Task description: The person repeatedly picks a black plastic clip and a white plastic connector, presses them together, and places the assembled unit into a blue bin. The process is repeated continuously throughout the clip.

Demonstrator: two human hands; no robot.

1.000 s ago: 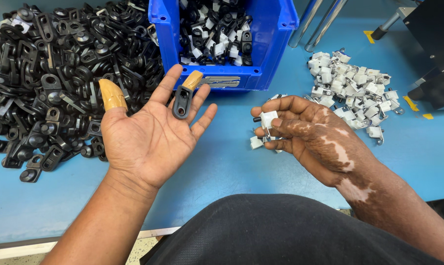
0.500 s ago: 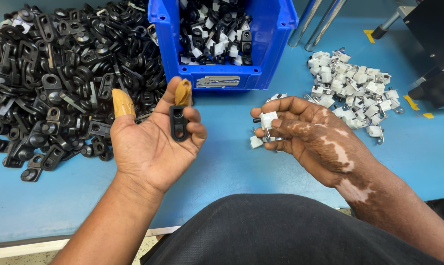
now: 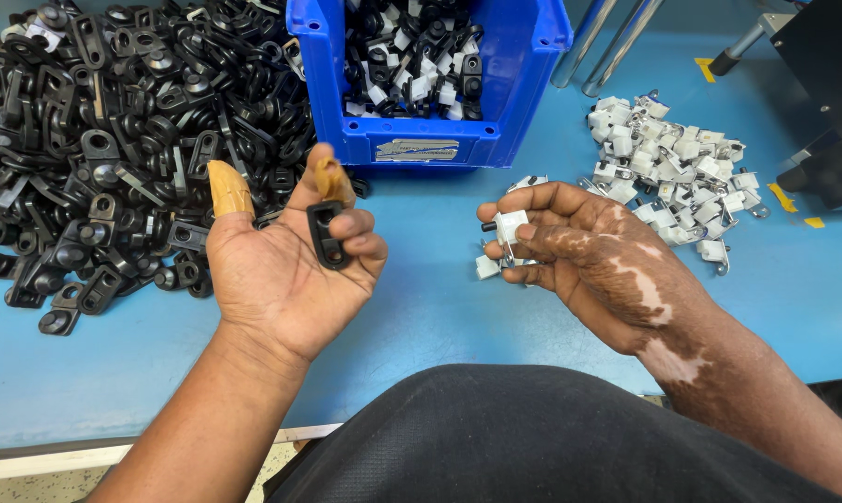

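Observation:
My left hand (image 3: pixel 286 265) is palm up over the blue table, fingers curled around a black plastic bracket (image 3: pixel 326 233); tan finger cots cover its thumb and index fingertip. My right hand (image 3: pixel 584 256) pinches a small white clip part (image 3: pixel 509 226) between thumb and fingers, with more white parts under the palm. The two hands are apart, about a hand's width between them.
A big heap of black brackets (image 3: pixel 114 121) covers the table's left. A blue bin (image 3: pixel 495 140) with mixed black and white parts stands at the back centre. Loose white clips (image 3: pixel 672 168) lie at the right, near black equipment (image 3: pixel 831 102). My dark-clothed lap (image 3: pixel 533 438) fills the front.
My left hand's fingers have curled from flat open to closed around the black bracket. My right hand has stayed nearly still with the white part.

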